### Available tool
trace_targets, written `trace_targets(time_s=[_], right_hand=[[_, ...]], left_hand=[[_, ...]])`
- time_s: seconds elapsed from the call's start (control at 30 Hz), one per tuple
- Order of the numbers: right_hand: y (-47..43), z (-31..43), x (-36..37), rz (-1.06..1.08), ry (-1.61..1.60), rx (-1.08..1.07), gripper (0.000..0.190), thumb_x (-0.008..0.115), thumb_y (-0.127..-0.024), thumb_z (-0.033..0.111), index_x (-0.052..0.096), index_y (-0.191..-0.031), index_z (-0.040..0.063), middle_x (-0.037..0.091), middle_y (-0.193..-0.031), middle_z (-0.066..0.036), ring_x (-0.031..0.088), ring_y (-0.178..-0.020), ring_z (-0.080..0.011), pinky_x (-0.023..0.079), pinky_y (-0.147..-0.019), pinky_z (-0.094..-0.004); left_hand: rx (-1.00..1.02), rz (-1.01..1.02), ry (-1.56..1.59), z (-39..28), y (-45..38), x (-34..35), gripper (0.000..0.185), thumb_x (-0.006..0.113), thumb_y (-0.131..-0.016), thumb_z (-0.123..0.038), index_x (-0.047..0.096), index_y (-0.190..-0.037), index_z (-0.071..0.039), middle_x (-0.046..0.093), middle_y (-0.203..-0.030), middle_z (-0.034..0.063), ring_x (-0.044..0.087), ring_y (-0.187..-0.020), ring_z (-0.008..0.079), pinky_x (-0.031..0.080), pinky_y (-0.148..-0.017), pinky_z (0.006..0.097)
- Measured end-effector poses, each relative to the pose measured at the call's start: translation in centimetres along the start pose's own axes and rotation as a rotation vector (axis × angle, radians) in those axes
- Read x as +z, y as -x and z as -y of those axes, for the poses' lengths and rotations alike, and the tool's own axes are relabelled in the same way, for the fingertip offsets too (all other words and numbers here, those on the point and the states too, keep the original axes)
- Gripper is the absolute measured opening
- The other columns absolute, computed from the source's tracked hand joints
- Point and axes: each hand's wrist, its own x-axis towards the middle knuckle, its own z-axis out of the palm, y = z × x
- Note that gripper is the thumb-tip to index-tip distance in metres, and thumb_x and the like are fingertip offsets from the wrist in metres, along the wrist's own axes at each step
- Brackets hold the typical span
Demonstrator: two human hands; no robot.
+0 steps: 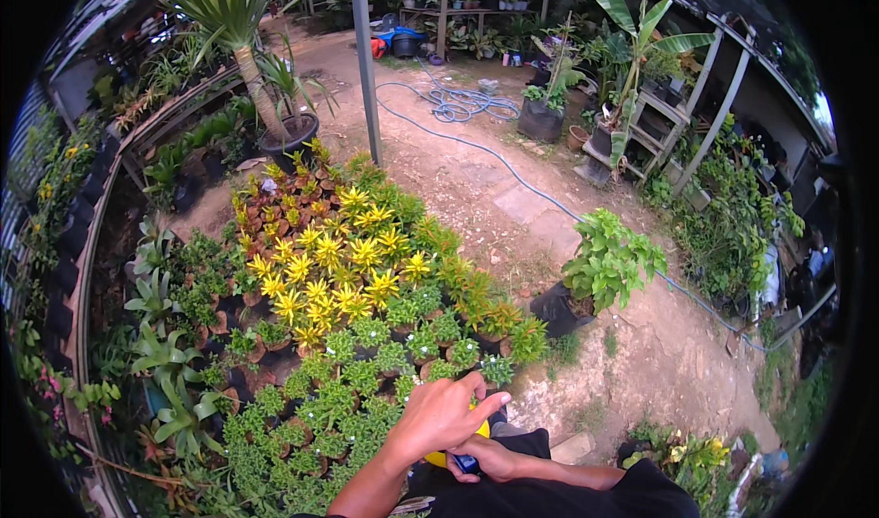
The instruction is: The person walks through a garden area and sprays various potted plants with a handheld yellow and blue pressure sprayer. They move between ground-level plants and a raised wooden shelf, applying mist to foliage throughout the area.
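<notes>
My left hand (443, 415) is above my right, its fingers curled and its thumb extended; whether it grips anything is hidden. Just below, my right hand (489, 457) is closed around a small dark blue object (467, 464) whose kind I cannot tell. A yellow object (437, 459) shows partly behind both hands. Beyond them stand many small potted plants (371, 332) with tiny white flowers, then yellow-leaved crotons (326, 253). A row of orange-tipped shrubs (474, 291) borders them on the right.
A leafy plant in a black grow bag (560, 310) stands on the dirt path. A blue hose (508, 164) runs along the path from a coil. A metal post (366, 71) rises behind the plants. A potted palm-like plant (257, 92) and a wooden ladder-like stand (649, 137) are farther back.
</notes>
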Motion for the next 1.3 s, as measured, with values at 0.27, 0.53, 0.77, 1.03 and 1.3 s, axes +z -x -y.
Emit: trace_targets(time_s=[0.27, 0.53, 0.77, 1.03, 1.3], right_hand=[[0.2, 0.0, -0.6, 0.029, 0.031, 0.014, 0.050, 0.039, -0.099, 0.039, 0.053, -0.068, 0.002, 0.047, -0.054, -0.005, 0.042, -0.044, -0.0118, 0.034, -0.046, -0.0254], [0.1, 0.1, -0.8, -0.055, 0.058, -0.005, 0.050, 0.037, -0.100, 0.034, 0.052, -0.065, 0.002, 0.046, -0.052, -0.006, 0.041, -0.044, -0.0137, 0.035, -0.048, -0.0263], [-0.5, 0.1, -1.3, 0.081, 0.141, -0.005, 0.051, 0.036, -0.100, 0.036, 0.051, -0.066, 0.002, 0.049, -0.054, -0.006, 0.043, -0.046, -0.0133, 0.036, -0.049, -0.0269], [-1.9, 0.5, -0.9, 0.090, 0.104, 0.040, 0.047, 0.038, -0.099, 0.034, 0.050, -0.067, 0.003, 0.048, -0.054, -0.006, 0.045, -0.046, -0.0133, 0.035, -0.048, -0.0264], [-2.9, 0.7, -0.4, 0.101, 0.069, 0.065, 0.041, 0.041, -0.098, 0.032, 0.051, -0.072, 0.003, 0.049, -0.055, -0.008, 0.046, -0.045, -0.0147, 0.035, -0.046, -0.0268]], left_hand=[[0.192, -0.330, -0.010, -3.0, 0.2, -5.9, 0.040, 0.059, -0.089, -0.043, 0.058, -0.077, -0.004, 0.056, -0.053, 0.0149, 0.059, -0.053, 0.0361, 0.044, -0.049, 0.0443], [0.059, -0.162, -0.060, -0.9, -1.8, -1.3, 0.039, 0.047, -0.095, -0.038, 0.057, -0.086, -0.001, 0.060, -0.060, 0.0206, 0.061, -0.059, 0.0418, 0.047, -0.055, 0.0520], [-0.108, -0.168, -0.010, 0.6, 0.0, 1.0, 0.042, 0.051, -0.092, -0.042, 0.059, -0.086, -0.001, 0.061, -0.061, 0.0208, 0.063, -0.062, 0.0415, 0.048, -0.055, 0.0514], [-0.204, -0.296, -0.007, 1.5, 0.9, -0.2, 0.043, 0.055, -0.090, -0.045, 0.058, -0.084, -0.002, 0.059, -0.057, 0.0195, 0.061, -0.059, 0.0404, 0.047, -0.054, 0.0503], [-0.282, -0.380, -0.008, 2.6, 1.7, -0.1, 0.045, 0.054, -0.089, -0.049, 0.057, -0.085, -0.004, 0.057, -0.054, 0.0181, 0.061, -0.057, 0.0398, 0.046, -0.055, 0.0501]])
